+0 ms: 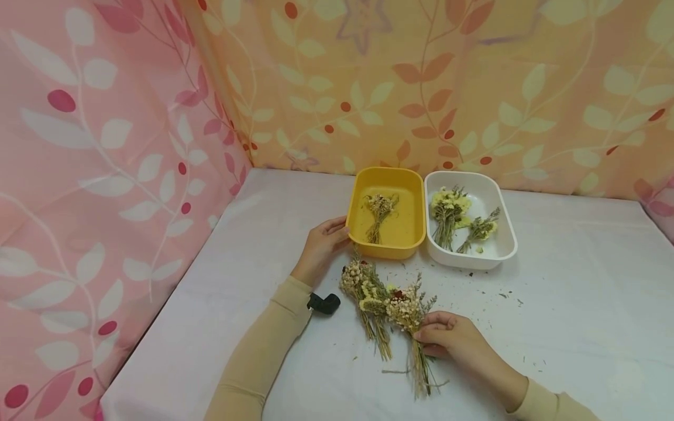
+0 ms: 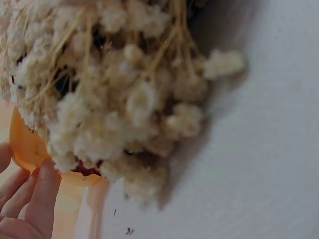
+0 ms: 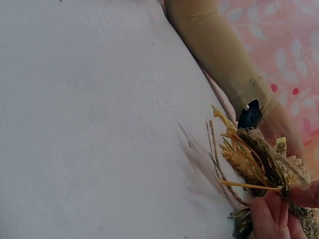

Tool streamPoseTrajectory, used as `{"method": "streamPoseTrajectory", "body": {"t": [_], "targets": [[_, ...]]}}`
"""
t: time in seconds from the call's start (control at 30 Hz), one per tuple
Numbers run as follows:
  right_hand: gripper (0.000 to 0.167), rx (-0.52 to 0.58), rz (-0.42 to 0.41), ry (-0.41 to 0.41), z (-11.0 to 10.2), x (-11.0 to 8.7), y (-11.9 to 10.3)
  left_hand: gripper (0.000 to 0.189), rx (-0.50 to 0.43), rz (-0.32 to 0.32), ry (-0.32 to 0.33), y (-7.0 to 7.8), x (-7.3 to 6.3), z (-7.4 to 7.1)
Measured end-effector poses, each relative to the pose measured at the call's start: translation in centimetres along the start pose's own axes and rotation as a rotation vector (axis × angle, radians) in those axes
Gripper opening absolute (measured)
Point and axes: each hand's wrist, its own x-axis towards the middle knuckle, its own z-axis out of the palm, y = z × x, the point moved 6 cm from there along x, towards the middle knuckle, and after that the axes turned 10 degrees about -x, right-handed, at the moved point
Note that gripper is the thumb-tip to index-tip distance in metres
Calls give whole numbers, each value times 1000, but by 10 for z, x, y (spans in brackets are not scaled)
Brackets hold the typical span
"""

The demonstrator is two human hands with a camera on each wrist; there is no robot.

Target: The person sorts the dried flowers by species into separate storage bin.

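Observation:
My right hand [image 1: 455,339] pinches the stems of a dried flower bunch [image 1: 408,310] with cream and dark red blooms. Twine strands [image 3: 212,144] trail from its stems in the right wrist view. Just left of it, another dried bunch [image 1: 363,286] lies on the white cloth, with yellow and cream heads. My left hand [image 1: 321,248] touches the near left side of a yellow box [image 1: 387,252], its fingers straight against the wall. Inside that box is a small dried bunch [image 1: 380,207]. Cream blooms [image 2: 114,119] fill much of the left wrist view.
A white box [image 1: 468,260] stands right beside the yellow one, holding yellow-flowered bunches [image 1: 450,210]. Bits of dried plant [image 1: 505,294] are scattered on the white cloth [image 1: 579,280]. Patterned fabric [image 1: 474,88] hangs behind, with pink fabric [image 1: 105,175] at the left.

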Motion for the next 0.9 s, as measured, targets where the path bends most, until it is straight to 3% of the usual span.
{"method": "streamPoseTrajectory", "body": {"t": [0.17, 0.43, 0.9], "targets": [[25, 82, 37, -16, 1, 0, 6, 46, 12, -1, 12, 1, 0, 0], [9, 161, 27, -74, 0, -1, 8, 47, 8, -12, 24, 1, 0, -1], [6, 113, -11, -19, -16, -8, -9, 45, 16, -6, 17, 1, -1, 0]]}}
